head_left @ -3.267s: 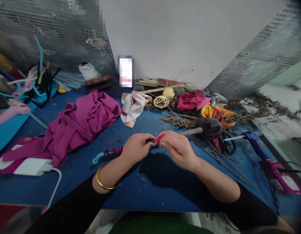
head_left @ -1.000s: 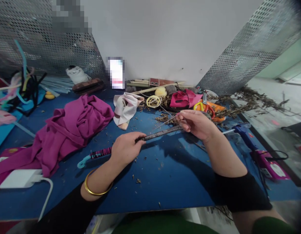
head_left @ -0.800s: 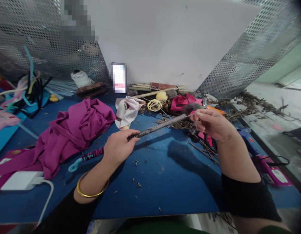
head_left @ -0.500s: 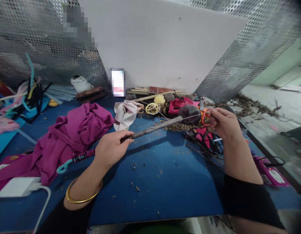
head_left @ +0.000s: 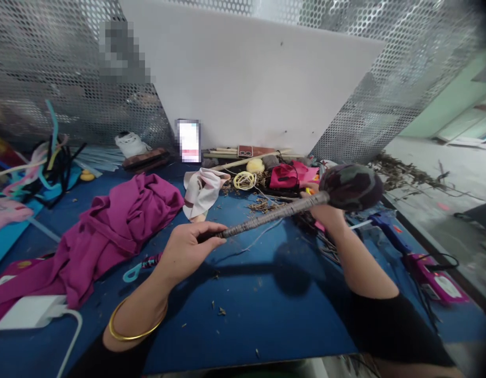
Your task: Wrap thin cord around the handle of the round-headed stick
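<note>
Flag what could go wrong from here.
The slack, pale thread below the grey, thread-wrapped stick could snag or tangle. The stick's dark, mottled round head sits at the end away from the left hand, so it might swing or tip. The right forearm lies close to the blue plastic glue gun and could bump it.

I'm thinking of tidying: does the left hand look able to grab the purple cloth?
Probably not while the left hand grips the wrapped stick, though the purple cloth lies uncovered close by.
</note>
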`<state>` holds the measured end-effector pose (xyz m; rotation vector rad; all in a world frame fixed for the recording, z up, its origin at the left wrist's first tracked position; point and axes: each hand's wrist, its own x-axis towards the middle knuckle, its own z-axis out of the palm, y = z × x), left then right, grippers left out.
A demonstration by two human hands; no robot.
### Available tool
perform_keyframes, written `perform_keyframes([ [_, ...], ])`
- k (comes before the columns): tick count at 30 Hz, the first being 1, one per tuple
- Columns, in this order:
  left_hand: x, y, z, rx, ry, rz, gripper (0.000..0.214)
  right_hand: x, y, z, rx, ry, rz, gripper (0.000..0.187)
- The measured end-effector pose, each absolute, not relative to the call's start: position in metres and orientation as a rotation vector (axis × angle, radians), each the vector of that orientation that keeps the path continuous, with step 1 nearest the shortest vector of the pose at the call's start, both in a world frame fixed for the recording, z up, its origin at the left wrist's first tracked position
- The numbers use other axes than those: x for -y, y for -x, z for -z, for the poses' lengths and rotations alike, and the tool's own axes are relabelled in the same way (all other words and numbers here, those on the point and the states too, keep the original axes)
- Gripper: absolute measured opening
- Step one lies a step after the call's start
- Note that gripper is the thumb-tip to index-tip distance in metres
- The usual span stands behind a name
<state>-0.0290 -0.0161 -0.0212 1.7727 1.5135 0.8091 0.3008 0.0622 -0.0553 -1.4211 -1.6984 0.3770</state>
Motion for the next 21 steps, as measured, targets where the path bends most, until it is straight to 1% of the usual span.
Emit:
perform_keyframes([
  [2,0.016,0.027,0.023,-1.538,-1.761,-0.822,0.025,-0.046,-0.268,0.056,1.87,1.329,-0.454,0.031],
  [4,0.017,0.026,0.025,-1.55,-1.742,-0.826,0.025,-0.026,-0.234,0.058,2.059,1.175,-0.656,0.034],
  [6,0.018,0.025,0.027,-1.534,-1.708,-0.827,0.025,-0.008,-0.204,0.061,2.092,1.038,-0.887,0.043],
  [8,0.019,0.022,0.028,-1.475,-1.666,-0.835,0.023,0.005,-0.182,0.065,2.027,0.925,-1.098,0.047],
  [9,0.019,0.021,0.028,-1.441,-1.646,-0.842,0.023,0.009,-0.175,0.067,1.98,0.894,-1.193,0.044],
  [11,0.02,0.018,0.028,-1.418,-1.621,-0.847,0.022,0.014,-0.168,0.069,1.912,0.915,-1.351,0.028],
  [12,0.02,0.017,0.028,-1.438,-1.614,-0.844,0.022,0.017,-0.167,0.069,1.906,0.961,-1.369,0.024],
  [13,0.02,0.016,0.027,-1.465,-1.61,-0.837,0.022,0.019,-0.168,0.069,1.92,1.009,-1.327,0.027],
  [15,0.019,0.015,0.028,-1.524,-1.606,-0.818,0.022,0.025,-0.172,0.065,1.965,1.049,-1.097,0.031],
  [17,0.018,0.014,0.03,-1.547,-1.602,-0.802,0.023,0.031,-0.175,0.06,1.98,0.965,-0.863,0.026],
  [19,0.018,0.012,0.035,-1.532,-1.586,-0.792,0.024,0.034,-0.176,0.057,1.982,0.816,-0.865,0.023],
  [21,0.018,0.01,0.041,-1.499,-1.563,-0.779,0.024,0.033,-0.175,0.058,1.934,0.679,-1.049,0.025],
])
